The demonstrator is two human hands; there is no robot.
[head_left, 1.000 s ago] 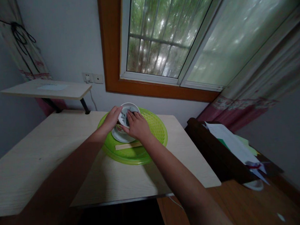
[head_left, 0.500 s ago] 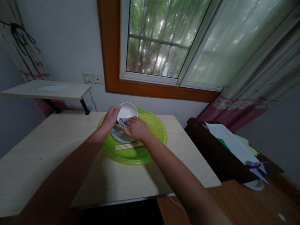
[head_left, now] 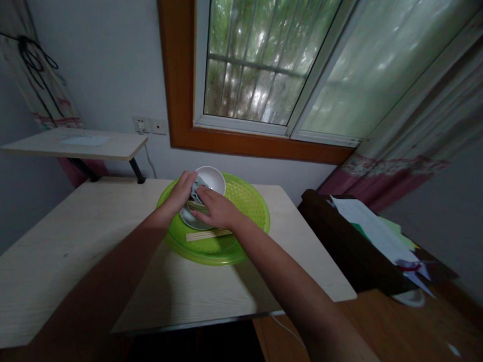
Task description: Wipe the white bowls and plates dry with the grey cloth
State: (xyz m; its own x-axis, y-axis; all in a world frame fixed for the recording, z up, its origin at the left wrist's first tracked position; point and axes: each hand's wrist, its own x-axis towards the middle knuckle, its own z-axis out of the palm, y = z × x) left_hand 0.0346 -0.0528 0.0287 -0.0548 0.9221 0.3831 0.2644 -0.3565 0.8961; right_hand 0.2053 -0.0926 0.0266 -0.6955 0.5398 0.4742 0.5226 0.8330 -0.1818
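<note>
A white bowl is tilted with its inside toward me above the green tray. My left hand grips the bowl's left rim. My right hand presses a grey-blue cloth against the inside left of the bowl, its fingers closed on the cloth. Beneath the bowl, a white plate lies on the tray, partly covered by my right hand and the bowl. Pale chopsticks rest on the tray in front of the plate, their right ends near my right wrist.
The tray stands on a pale wooden table against the wall. A small raised shelf with a paper on it is at the back left. Right of the table, papers lie on a dark brown piece of furniture. A window is behind.
My right hand has moved the cloth from the lower middle of the bowl to its left side, near my left fingers. The bowl has shifted slightly right.
</note>
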